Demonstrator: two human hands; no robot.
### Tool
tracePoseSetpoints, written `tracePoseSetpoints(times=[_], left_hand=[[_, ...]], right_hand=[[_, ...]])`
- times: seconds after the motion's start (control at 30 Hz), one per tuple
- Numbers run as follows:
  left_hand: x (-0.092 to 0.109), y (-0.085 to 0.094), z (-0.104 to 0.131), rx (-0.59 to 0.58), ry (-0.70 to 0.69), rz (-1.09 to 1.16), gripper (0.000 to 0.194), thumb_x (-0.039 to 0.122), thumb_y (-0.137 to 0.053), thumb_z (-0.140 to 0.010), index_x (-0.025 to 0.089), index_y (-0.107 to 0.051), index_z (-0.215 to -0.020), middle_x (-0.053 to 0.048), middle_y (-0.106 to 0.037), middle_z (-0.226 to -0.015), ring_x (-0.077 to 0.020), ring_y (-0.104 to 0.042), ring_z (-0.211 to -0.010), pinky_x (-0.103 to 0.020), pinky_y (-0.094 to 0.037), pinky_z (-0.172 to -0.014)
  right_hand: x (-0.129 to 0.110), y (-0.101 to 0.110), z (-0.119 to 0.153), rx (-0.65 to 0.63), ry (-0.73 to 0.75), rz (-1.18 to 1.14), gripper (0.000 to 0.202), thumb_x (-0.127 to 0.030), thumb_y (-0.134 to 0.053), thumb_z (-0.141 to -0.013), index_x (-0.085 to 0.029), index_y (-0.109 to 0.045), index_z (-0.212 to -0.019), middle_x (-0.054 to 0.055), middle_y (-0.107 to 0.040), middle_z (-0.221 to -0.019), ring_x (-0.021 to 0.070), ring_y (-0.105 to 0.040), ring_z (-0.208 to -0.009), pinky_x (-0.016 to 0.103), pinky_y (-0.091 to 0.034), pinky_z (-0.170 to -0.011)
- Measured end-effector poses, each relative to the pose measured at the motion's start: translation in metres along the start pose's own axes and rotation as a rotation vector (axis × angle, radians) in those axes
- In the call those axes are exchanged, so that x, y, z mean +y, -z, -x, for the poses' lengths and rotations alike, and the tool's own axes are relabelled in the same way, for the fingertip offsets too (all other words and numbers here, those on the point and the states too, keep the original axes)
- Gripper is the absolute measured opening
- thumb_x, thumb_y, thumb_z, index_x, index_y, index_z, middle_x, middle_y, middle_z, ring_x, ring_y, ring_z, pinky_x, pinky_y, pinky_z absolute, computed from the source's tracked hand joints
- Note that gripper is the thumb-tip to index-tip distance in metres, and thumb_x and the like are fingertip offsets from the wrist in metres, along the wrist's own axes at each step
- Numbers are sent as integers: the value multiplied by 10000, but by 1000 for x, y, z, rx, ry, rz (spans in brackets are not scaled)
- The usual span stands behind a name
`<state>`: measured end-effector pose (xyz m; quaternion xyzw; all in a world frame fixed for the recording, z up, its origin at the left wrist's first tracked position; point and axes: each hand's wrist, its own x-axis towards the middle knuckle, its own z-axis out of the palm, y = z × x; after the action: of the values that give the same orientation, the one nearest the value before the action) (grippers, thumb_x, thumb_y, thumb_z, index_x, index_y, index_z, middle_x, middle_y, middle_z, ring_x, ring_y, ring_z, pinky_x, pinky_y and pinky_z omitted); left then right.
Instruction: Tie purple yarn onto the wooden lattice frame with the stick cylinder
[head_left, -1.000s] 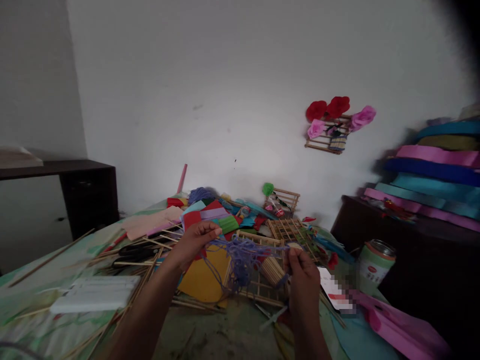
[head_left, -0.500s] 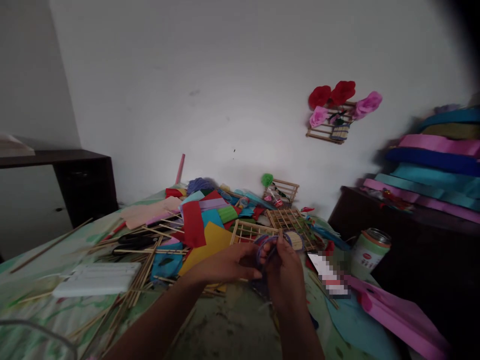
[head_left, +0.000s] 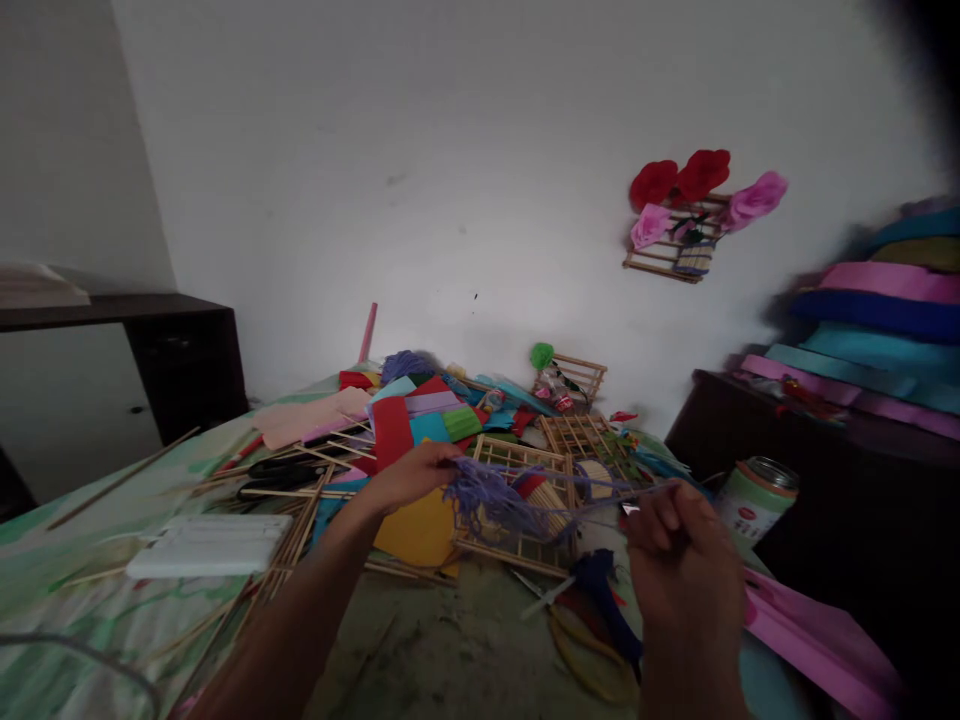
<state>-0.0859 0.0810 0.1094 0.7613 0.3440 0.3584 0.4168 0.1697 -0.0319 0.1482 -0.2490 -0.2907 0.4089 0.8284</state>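
Pinches the left end of a tangle of purple yarn (head_left: pixel 487 497) with the left hand (head_left: pixel 420 478), and grips thin strands of the same yarn between the fingertips of the right hand (head_left: pixel 686 545). Stretches those strands sideways with both hands well apart, unlike half a second ago, when working close together with the yarn gathered between them. Resembles more closely the spread of a second ago, but with the right hand farther to the right, covering nearly all of the phone (head_left: pixel 630 509) except a small bright corner.

Holds the yarn above the bench (head_left: pixel 420 650), in front of the lattice of sticks (head_left: pixel 517 550), with loops hanging loosely across it and across the bundle of pale sticks (head_left: pixel 553 512). Uncovers much more of the blue glue gun (head_left: pixel 611 600) and the yellow-handled scissors (head_left: pixel 581 660) just beside it, both mostly behind the right arm half a second ago. Leaves unmoved, as in both earlier views, the white case (head_left: pixel 210 546) to the left, the jar (head_left: pixel 757 500) to the right and the yellow sheet (head_left: pixel 416 538) partly behind the left hand.
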Motion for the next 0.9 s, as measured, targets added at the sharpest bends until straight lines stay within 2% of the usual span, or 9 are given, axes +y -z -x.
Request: tracePoseSetpoints(times=[0.1,0.2,0.27,0.37,0.5,0.57,0.67,0.8,0.9], left_hand=[[-9,12,-2,235,33,93,126,258,-565,-666,145,-618,-680,-2,-582,-647,-150,-502,-639,-247,-410,-617],[-7,14,-1,325,19,273,145,257,-590,-660,139,-609,-742,6,-593,-670,-133,-509,-622,-244,-414,-615],[1,8,0,333,22,363,187,271,-623,-655,137,-606,-784,6,-599,-686,-126,-512,-609,-233,-404,-591],[16,-8,3,297,47,443,253,301,-667,-656,140,-600,-839,-5,-606,-709,-133,-532,-625,-231,-399,-582],[29,-38,5,241,-5,501,342,319,-700,-668,139,-601,-942,-48,-640,-858,-173,-581,-780,-264,-438,-698],[30,-51,6,232,-37,490,367,320,-709,-674,146,-601,-979,-62,-638,-934,-193,-583,-865,-277,-440,-754],[29,-63,7,218,-41,477,373,337,-714,-679,151,-603,-982,-73,-627,-962,-207,-573,-920,-283,-437,-777],[27,-65,8,194,-16,538,362,332,-710,-704,155,-606,-1001,-62,-622,-956,-189,-563,-929,-270,-423,-793],[27,-60,7,173,-10,607,348,309,-726,-697,152,-614,-987,-57,-624,-932,-173,-564,-877,-261,-418,-769]], right_hand=[[-8,13,-7,49,93,-9,204,-197,-659,-695,-169,-462,-646,-79,-364,-550,30,-324,-436,142,-262,-382],[-11,20,-10,87,187,62,123,-227,-659,-697,-176,-551,-727,-68,-415,-568,42,-371,-464,151,-268,-397],[-8,18,-9,77,186,220,151,-288,-676,-691,-182,-593,-759,-53,-470,-580,58,-397,-469,171,-276,-403],[7,9,-3,-58,166,704,236,-414,-641,-721,-180,-644,-749,-1,-565,-616,123,-487,-534,244,-367,-480],[40,-9,9,-276,427,1194,256,-426,-588,-754,-190,-677,-711,75,-637,-853,231,-562,-845,377,-426,-777],[55,-16,15,-393,423,1232,235,-419,-601,-750,-199,-680,-728,73,-633,-877,224,-566,-844,366,-433,-771],[69,-22,21,-493,287,1210,185,-376,-635,-728,-199,-665,-774,38,-639,-778,188,-575,-718,297,-433,-640],[68,-22,19,-479,198,1175,142,-295,-574,-762,-181,-627,-697,13,-620,-670,161,-549,-636,265,-385,-589],[64,-18,15,-383,168,1038,203,-350,-551,-788,-177,-612,-700,9,-602,-656,154,-529,-635,265,-386,-602]])
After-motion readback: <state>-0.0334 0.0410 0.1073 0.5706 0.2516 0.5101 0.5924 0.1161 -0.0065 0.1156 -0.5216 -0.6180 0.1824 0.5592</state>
